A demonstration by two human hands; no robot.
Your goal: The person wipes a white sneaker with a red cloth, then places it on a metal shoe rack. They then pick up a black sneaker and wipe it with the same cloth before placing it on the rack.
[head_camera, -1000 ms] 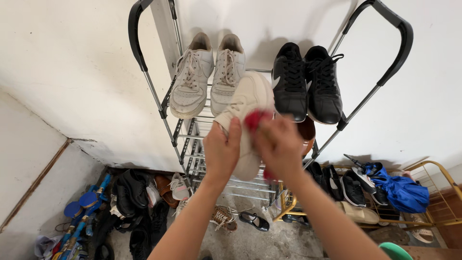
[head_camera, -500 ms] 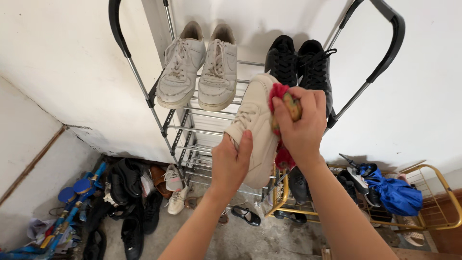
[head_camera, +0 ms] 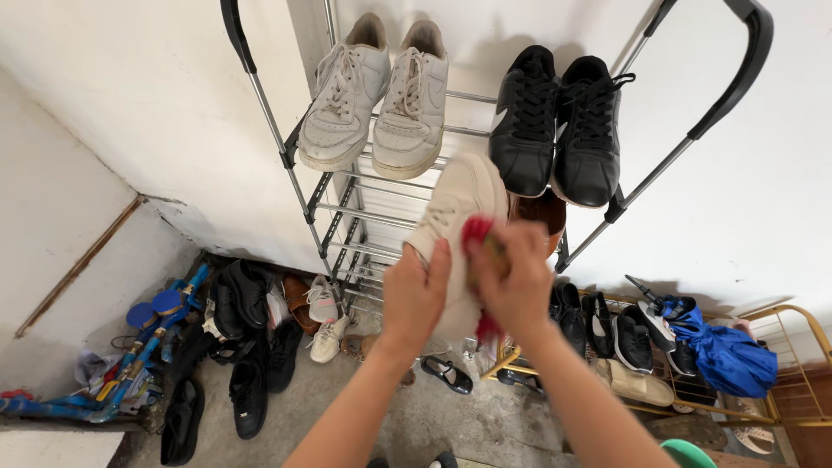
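Cream sneaker (head_camera: 459, 208) hangs in front of the shoe rack (head_camera: 364, 217), my left hand (head_camera: 416, 295) clamped around its side, my right hand (head_camera: 516, 282) pinching a red cloth (head_camera: 477, 232) against it. If my left grip loosens, I judge the shoe drops to the floor. The rack's top shelf carries white sneakers (head_camera: 377, 91) and black sneakers (head_camera: 559, 117).

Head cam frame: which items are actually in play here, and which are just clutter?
In play:
- left hand holding the cream shoe
- right hand pressing a red cloth to it

Lying about:
- white sneakers and black sneakers on the metal rack
- shoes on the floor
- blue bag
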